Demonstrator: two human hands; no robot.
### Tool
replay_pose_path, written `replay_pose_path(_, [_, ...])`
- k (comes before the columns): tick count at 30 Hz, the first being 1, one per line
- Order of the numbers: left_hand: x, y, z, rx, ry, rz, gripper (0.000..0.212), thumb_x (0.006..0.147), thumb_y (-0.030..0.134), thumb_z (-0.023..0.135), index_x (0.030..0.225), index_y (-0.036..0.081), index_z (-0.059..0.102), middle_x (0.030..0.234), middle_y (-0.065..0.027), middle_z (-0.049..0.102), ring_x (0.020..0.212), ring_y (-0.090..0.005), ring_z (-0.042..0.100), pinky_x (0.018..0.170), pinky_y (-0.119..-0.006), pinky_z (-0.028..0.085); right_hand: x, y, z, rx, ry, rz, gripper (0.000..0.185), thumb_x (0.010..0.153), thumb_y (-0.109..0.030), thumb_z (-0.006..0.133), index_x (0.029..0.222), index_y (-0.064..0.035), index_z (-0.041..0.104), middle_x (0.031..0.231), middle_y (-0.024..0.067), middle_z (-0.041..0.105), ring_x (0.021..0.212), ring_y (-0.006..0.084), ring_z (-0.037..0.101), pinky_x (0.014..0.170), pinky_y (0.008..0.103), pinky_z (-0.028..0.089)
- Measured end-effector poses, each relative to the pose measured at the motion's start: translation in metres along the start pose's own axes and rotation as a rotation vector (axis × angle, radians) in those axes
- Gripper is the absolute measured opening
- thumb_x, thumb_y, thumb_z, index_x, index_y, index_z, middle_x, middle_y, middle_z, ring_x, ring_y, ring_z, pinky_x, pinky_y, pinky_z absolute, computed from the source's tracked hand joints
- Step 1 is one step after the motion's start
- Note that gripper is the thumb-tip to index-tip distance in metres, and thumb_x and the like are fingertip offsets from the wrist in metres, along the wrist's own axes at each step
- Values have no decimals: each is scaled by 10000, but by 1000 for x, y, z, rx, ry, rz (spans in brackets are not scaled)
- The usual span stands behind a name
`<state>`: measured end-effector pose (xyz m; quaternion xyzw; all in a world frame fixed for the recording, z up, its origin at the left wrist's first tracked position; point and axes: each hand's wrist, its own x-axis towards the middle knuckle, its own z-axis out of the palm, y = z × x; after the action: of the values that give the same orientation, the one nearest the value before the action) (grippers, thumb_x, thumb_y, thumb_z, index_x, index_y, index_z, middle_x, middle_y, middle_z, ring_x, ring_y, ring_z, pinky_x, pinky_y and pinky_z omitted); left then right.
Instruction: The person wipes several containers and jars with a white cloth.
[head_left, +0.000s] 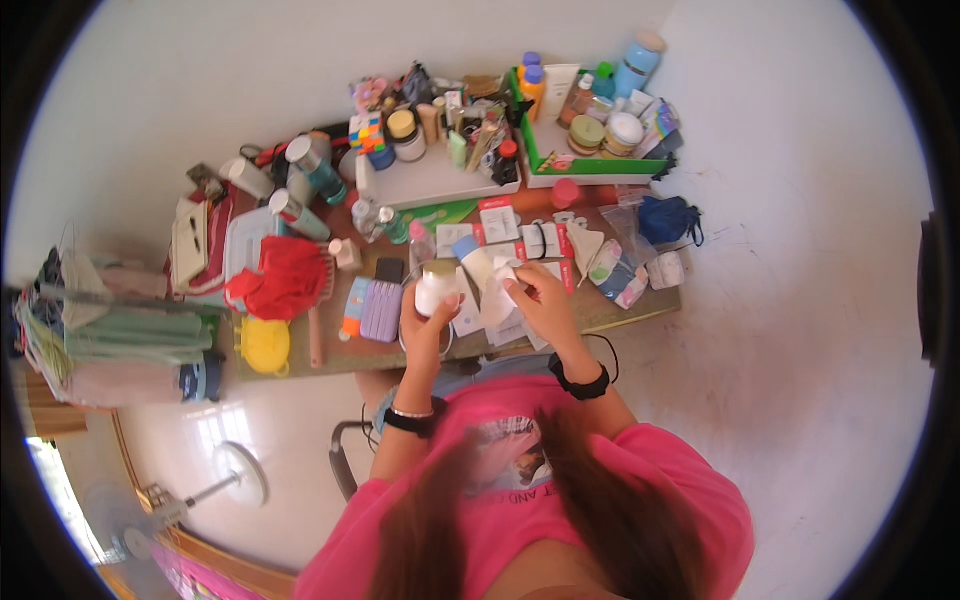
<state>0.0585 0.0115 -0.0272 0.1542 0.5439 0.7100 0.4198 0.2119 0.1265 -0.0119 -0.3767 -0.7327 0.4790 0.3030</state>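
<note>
My left hand (427, 322) grips a white bottle (436, 291) with a gold cap, held upright over the front of the table. To its right, my right hand (541, 296) pinches a crumpled white tissue (498, 298) between thumb and fingers. The tissue hangs down, apart from the bottle. Just behind the tissue lies a cream tube (471, 256) with a blue cap. Several red-and-white boxes (499, 223) lie flat beyond my hands. A purple ribbed case (381, 311) rests left of the bottle.
A white box (442, 187) and a green-edged box (592, 169) hold cosmetics at the back. On the left are a red cloth (289, 277), a pink-handled brush (316, 337) and a yellow container (264, 345). A blue pouch (667, 220) lies at the right. A standing fan (139, 540) is at lower left.
</note>
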Motion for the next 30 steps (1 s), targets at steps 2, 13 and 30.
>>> replay_pose_path(2, [4,-12,-4,149,-37,165,522,747,63,750,1182,-11,472,1138,-114,576,1040,-178,568,896,-310,460,7,12,-15,-131,76,-36,194,813,-150,641,954,-16,651,830,105,581,707,240,578,627,326,455])
replay_pose_path(13, [8,-17,18,1174,-253,557,502,618,184,783,1058,82,563,987,-105,608,950,-308,558,801,-406,436,10,52,-36,-366,183,-59,201,732,-79,636,921,-8,640,856,141,603,787,312,582,694,378,461])
replay_pose_path(30, [26,-5,10,1353,-79,649,761,651,224,787,1305,41,443,1254,-141,498,1216,-307,439,1004,-438,298,249,51,-150,-1082,309,-124,177,813,-151,603,912,-14,655,892,186,659,842,342,637,715,427,508])
